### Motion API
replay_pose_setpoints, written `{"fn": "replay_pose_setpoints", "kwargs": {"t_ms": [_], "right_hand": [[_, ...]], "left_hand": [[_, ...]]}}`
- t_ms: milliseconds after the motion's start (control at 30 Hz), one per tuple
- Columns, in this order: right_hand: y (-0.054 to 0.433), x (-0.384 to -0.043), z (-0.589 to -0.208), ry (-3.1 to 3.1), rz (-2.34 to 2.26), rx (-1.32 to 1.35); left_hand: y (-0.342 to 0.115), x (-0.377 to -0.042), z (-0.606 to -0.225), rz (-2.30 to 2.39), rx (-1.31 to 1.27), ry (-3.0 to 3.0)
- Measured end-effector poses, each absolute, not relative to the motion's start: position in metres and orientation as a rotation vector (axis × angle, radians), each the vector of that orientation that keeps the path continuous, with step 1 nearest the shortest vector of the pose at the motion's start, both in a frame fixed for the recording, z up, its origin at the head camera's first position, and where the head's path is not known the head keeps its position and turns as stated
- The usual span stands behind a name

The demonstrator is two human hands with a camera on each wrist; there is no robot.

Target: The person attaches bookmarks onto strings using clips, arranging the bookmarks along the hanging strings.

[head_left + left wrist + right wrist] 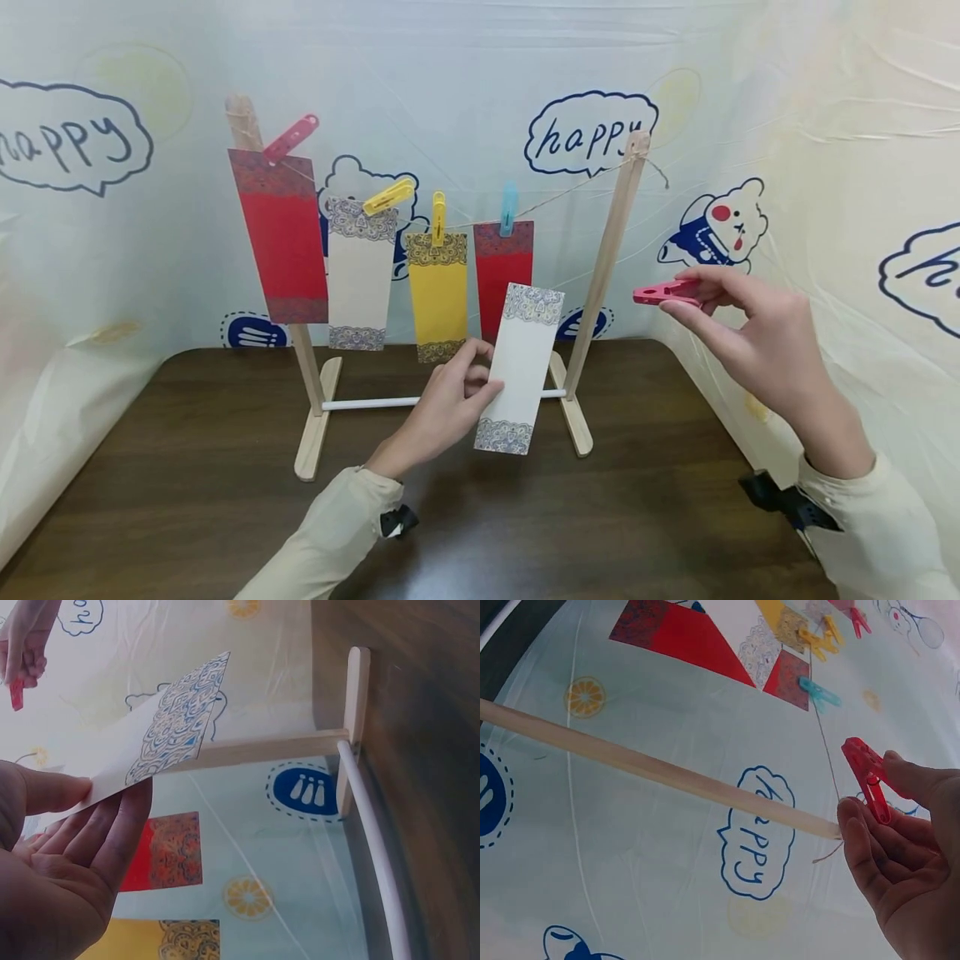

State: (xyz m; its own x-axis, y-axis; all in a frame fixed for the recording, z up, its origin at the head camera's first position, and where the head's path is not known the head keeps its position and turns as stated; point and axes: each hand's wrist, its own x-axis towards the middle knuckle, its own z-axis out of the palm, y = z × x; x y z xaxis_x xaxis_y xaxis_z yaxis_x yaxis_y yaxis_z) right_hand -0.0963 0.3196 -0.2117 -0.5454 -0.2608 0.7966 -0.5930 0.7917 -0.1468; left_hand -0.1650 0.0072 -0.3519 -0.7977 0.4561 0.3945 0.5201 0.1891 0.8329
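Note:
My left hand (453, 400) pinches a white card (519, 367) with blue lace-like bands at both ends, thumb in front and fingers behind. The card tilts slightly and overlaps the lower part of a hanging red card (504, 267) in the head view. Off to the right, beyond the wooden post, my right hand (757, 342) pinches a red clothespin (666, 292) between thumb and fingers. In the right wrist view that clothespin (868, 776) sits at the fingertips, near the string (825, 742).
A wooden stand with two posts (611, 267) and a white crossbar (371, 403) stands on the brown table (187, 500). Along its string hang a larger red card (281, 242), a white card (358, 279) and a yellow card (438, 296), clipped by pink and yellow clothespins; a blue clothespin (509, 208) holds the right red card.

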Motion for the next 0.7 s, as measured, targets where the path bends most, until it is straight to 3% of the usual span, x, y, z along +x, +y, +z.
{"fn": "replay_pose_setpoints", "kwargs": {"t_ms": [700], "right_hand": [[0.312,-0.107,-0.175,-2.267,0.413,0.650]], "left_hand": [[0.036,-0.177,-0.329,-1.758,-0.997,-2.258]]}}
